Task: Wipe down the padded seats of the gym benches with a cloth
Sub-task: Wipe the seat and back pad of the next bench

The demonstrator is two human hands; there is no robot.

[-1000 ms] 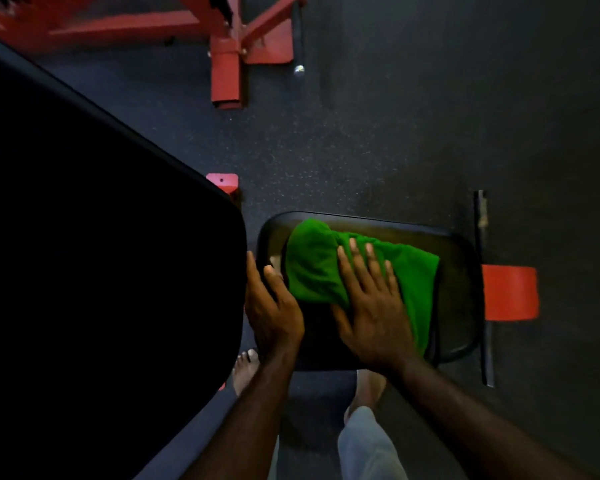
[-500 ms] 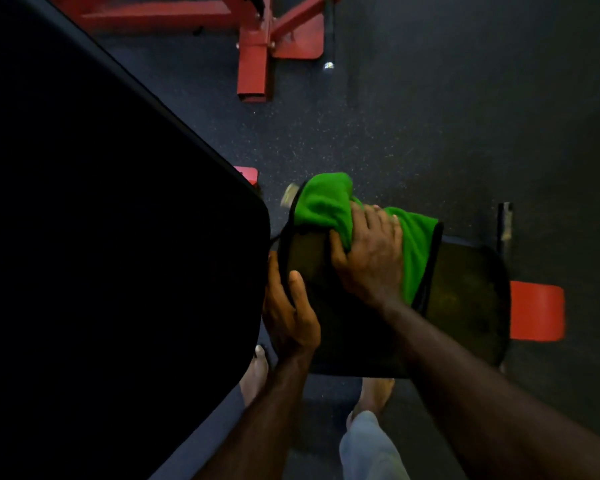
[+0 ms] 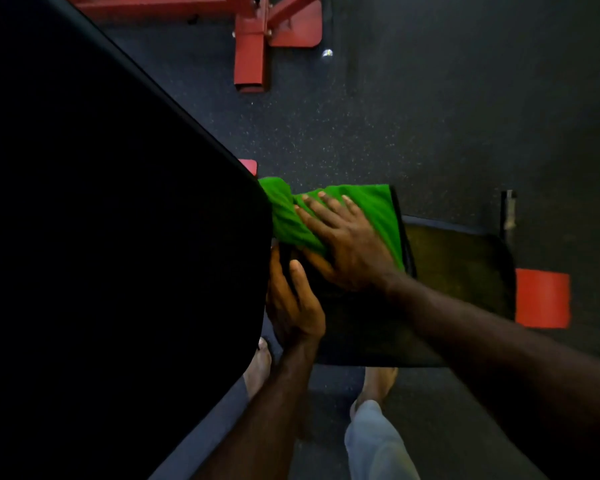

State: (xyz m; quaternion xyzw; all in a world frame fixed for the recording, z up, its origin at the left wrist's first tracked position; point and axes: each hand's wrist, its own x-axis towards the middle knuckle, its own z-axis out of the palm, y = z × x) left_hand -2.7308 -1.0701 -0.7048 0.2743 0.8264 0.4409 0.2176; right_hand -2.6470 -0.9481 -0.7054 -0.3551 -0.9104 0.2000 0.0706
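Right hand: your right hand (image 3: 347,244) lies palm down on the green cloth (image 3: 378,213), fingers straight and slightly fanned, pointing up and to the left, pressing the cloth flat onto the seat pad.
Right arm: your forearm comes in from the lower right corner and crosses over the near part of the pad.
Left hand: your left hand (image 3: 293,299) sits at the pad's left edge, just below the right hand; the thumb lies on top of the pad, and the fingers drop into the gap beside the large black backrest pad (image 3: 118,237), where you cannot tell how they lie.
Left arm: your forearm rises from the bottom middle, nearly straight up.
Cloth: it covers the far left corner of the black seat pad (image 3: 465,271), this bench's surface, and bunches toward the backrest pad, touching its edge.
Seat pad: its right half is bare and shows a dull sheen.
Floor: dark speckled rubber floor (image 3: 430,116), with red frame parts (image 3: 253,39) at the top and a red foot (image 3: 542,299) just right of the pad.
Feet: your bare feet (image 3: 257,372) stand below the pad.
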